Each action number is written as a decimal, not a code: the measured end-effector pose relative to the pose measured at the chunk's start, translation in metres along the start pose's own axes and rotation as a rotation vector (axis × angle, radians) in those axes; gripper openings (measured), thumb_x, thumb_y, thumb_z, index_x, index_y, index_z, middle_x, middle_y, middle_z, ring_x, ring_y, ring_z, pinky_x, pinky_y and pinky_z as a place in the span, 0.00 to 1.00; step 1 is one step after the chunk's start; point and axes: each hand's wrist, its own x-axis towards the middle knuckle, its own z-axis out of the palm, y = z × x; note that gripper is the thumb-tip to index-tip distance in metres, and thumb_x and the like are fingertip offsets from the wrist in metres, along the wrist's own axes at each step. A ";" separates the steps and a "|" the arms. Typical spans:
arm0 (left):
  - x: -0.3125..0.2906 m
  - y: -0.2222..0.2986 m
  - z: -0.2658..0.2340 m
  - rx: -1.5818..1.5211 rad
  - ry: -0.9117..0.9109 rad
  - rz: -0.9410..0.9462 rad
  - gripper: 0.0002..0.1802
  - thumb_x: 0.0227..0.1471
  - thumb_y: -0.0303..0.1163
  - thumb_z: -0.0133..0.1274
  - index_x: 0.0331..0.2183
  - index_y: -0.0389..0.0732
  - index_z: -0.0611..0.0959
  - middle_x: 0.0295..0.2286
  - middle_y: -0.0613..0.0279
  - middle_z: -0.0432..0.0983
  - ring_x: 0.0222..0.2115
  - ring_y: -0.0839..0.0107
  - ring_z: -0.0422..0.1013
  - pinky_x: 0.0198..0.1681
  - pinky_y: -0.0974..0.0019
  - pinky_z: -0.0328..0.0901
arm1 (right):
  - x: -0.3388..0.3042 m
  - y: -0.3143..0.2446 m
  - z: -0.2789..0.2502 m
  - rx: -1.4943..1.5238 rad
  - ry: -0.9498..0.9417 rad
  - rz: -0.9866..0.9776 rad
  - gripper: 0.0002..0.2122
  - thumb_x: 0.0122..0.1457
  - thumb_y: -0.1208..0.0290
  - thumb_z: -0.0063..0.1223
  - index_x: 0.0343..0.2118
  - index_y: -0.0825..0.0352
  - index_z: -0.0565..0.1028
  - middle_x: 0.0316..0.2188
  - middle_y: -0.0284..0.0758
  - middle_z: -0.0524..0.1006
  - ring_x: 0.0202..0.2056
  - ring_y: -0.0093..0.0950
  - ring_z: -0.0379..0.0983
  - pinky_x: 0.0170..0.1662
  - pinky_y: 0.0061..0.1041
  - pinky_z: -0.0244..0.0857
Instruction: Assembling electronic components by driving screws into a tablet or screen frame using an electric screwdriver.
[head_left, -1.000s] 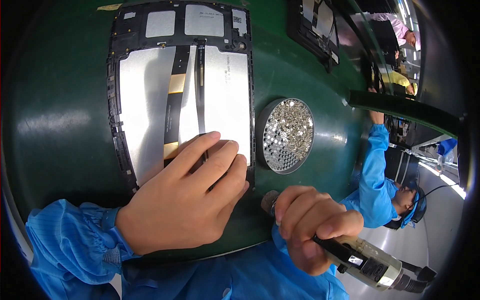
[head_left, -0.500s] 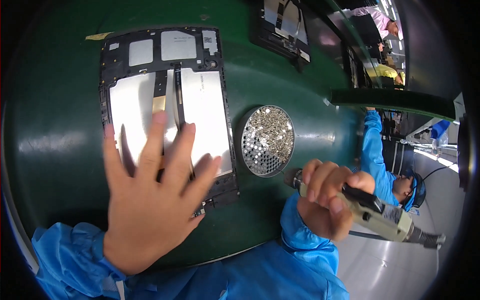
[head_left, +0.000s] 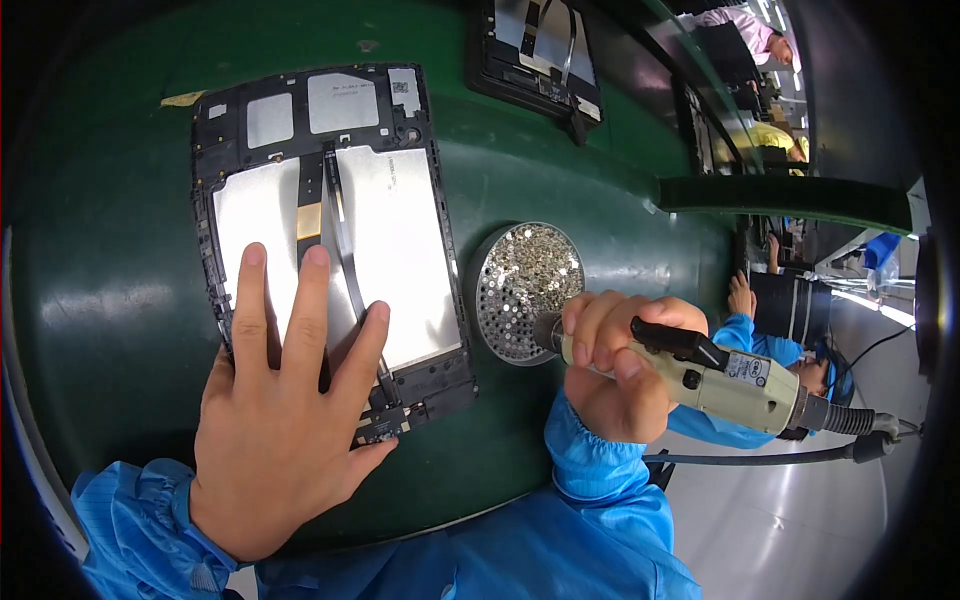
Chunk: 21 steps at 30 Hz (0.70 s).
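My left hand (head_left: pixel 290 410) lies with fingers spread over the lower part of an opened tablet (head_left: pixel 400 230), which shows silver panels, a black frame and dark flat cables. In my right hand (head_left: pixel 625 365) is a beige electric screwdriver (head_left: pixel 735 390) with a black lever, the fingers wrapped round its front. Its nose points left, at the near edge of a round dish (head_left: pixel 482 338) holding many small metal screws (head_left: pixel 540 262). The bit's tip is hard to make out among the screws.
Another opened tablet (head_left: pixel 545 65) lies at the far side of the green table (head_left: pixel 110 300). A cable (head_left: pixel 770 460) runs from the screwdriver's rear. Beyond a dark green rail (head_left: pixel 780 195) at right, a person in blue sleeves (head_left: pixel 740 330) and others are at work.
The screwdriver in my right hand has moved left and slightly up, its nose now over the dish's edge. My left hand has shifted slightly on the tablet, with its fingers closer together.
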 end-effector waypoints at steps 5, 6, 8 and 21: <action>0.004 0.004 0.002 -0.058 -0.018 -0.036 0.47 0.27 0.55 0.68 0.51 0.47 0.76 0.60 0.42 0.50 0.60 0.33 0.44 0.42 0.38 0.69 | 0.001 0.001 -0.002 -0.004 0.018 0.033 0.15 0.52 0.79 0.52 0.43 0.67 0.65 0.19 0.36 0.68 0.21 0.28 0.65 0.31 0.34 0.63; 0.004 0.005 0.000 -0.017 -0.021 -0.047 0.47 0.26 0.56 0.68 0.51 0.48 0.76 0.60 0.42 0.50 0.60 0.34 0.44 0.47 0.34 0.63 | 0.001 0.002 -0.002 -0.010 0.015 0.024 0.15 0.51 0.79 0.52 0.43 0.67 0.65 0.19 0.36 0.68 0.21 0.28 0.65 0.31 0.34 0.63; 0.004 0.006 -0.004 0.026 -0.024 -0.058 0.48 0.26 0.58 0.67 0.51 0.48 0.76 0.59 0.43 0.51 0.60 0.35 0.44 0.52 0.31 0.57 | 0.002 0.003 -0.003 -0.015 0.013 0.014 0.15 0.51 0.79 0.52 0.42 0.67 0.65 0.19 0.36 0.68 0.21 0.28 0.65 0.30 0.34 0.63; 0.021 -0.008 0.039 -0.229 0.323 0.600 0.20 0.38 0.36 0.63 0.34 0.32 0.83 0.41 0.48 0.75 0.48 0.54 0.69 0.55 0.56 0.62 | -0.002 -0.023 -0.003 -0.083 0.007 -0.006 0.18 0.53 0.71 0.52 0.48 0.61 0.64 0.18 0.31 0.67 0.21 0.26 0.66 0.30 0.32 0.62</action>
